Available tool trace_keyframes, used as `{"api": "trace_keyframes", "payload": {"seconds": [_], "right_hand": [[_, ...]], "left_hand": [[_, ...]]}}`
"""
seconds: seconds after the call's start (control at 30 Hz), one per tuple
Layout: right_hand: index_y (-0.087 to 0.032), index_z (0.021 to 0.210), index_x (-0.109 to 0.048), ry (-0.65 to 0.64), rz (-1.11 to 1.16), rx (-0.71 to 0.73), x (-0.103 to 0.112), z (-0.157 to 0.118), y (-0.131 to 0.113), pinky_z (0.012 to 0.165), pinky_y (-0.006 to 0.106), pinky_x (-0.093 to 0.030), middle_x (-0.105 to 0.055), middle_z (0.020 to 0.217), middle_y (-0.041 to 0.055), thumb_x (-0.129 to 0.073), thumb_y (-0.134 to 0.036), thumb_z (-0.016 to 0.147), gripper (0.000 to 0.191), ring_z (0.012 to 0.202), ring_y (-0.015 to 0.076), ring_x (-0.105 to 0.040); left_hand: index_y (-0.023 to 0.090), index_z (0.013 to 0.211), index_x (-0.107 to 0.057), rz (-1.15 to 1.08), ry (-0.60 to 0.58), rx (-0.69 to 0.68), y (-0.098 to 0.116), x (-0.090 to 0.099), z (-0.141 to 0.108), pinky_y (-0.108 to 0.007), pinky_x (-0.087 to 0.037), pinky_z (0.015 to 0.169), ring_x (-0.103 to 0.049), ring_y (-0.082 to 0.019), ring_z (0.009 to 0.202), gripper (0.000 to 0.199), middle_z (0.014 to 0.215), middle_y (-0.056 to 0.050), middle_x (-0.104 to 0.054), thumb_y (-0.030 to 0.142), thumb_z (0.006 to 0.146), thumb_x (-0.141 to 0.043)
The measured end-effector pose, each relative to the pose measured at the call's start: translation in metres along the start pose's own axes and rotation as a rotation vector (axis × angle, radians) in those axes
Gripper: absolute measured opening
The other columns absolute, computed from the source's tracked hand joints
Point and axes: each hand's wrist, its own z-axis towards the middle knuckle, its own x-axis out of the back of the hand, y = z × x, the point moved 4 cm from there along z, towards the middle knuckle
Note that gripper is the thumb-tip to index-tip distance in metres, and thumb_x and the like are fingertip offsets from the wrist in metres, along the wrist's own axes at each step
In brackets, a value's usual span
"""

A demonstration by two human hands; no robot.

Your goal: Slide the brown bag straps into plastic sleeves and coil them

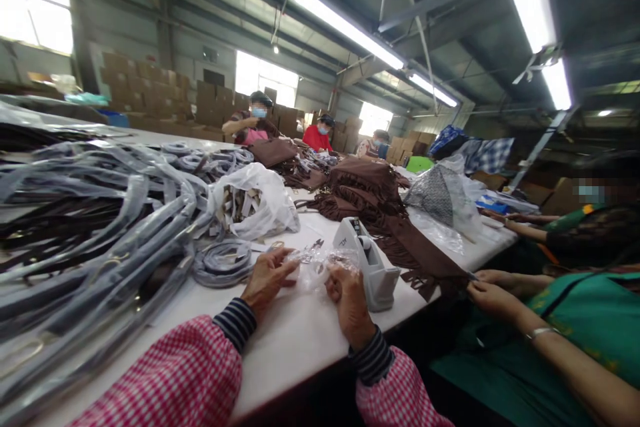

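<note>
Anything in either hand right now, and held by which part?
The right hand pinches crumpled clear plastic near its right end. The left hand is at the plastic's left edge; whether it grips or merely touches cannot be told.

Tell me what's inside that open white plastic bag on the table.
The white plastic bag holds a jumble of small pale and brown pieces; whatever lies beneath the top ones is covered.

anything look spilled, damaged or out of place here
Nothing looks plainly spilled or damaged. The wrapped straps at left lie in a loose, overlapping heap, untidy compared with the neat coil beside the left hand.
</note>
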Motion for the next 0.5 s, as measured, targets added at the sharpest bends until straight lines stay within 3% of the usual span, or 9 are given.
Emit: {"api": "trace_keyframes", "payload": {"seconds": [0.13, 0.27, 0.37, 0.5], "right_hand": [[-0.017, 0.093, -0.066, -0.11, 0.019, 0.045, 0.007, -0.019, -0.006, 0.044, 0.021, -0.02, -0.054, 0.067, -0.0035, -0.07, -0.034, 0.078, 0.023, 0.049, 0.007, -0.029], [-0.018, 0.095, -0.068, -0.23, 0.019, 0.122, 0.017, -0.048, -0.014, 0.054, 0.024, -0.035, -0.061, 0.072, 0.0007, -0.077, -0.04, 0.075, 0.03, 0.057, 0.0118, -0.045], [-0.019, 0.094, -0.068, -0.263, 0.043, 0.113, 0.031, -0.067, -0.015, 0.061, 0.028, -0.039, -0.064, 0.072, 0.0029, -0.079, -0.048, 0.075, 0.035, 0.066, 0.0173, -0.055], [-0.02, 0.088, -0.069, -0.237, 0.081, 0.036, 0.052, -0.079, -0.007, 0.059, 0.028, -0.039, -0.063, 0.067, 0.0019, -0.082, -0.052, 0.073, 0.038, 0.058, 0.0153, -0.051]], "left_hand": [[0.016, 0.109, -0.074, 0.065, 0.062, -0.055, 0.007, 0.004, -0.002, -0.031, -0.061, 0.061, -0.063, -0.024, 0.088, 0.056, 0.102, -0.008, -0.066, 0.051, 0.066, -0.081], [0.016, 0.106, -0.076, 0.088, 0.025, -0.122, 0.019, 0.003, 0.0, -0.036, -0.063, 0.075, -0.063, -0.022, 0.087, 0.049, 0.101, -0.008, -0.067, 0.047, 0.068, -0.078], [0.014, 0.116, -0.072, 0.081, 0.041, -0.123, 0.027, 0.004, 0.015, -0.038, -0.062, 0.083, -0.066, -0.021, 0.088, 0.053, 0.108, -0.01, -0.067, 0.043, 0.072, -0.074], [0.015, 0.126, -0.067, 0.15, 0.04, -0.126, 0.033, 0.005, 0.047, -0.037, -0.059, 0.085, -0.068, -0.022, 0.091, 0.064, 0.108, -0.009, -0.068, 0.031, 0.065, -0.079]]}}
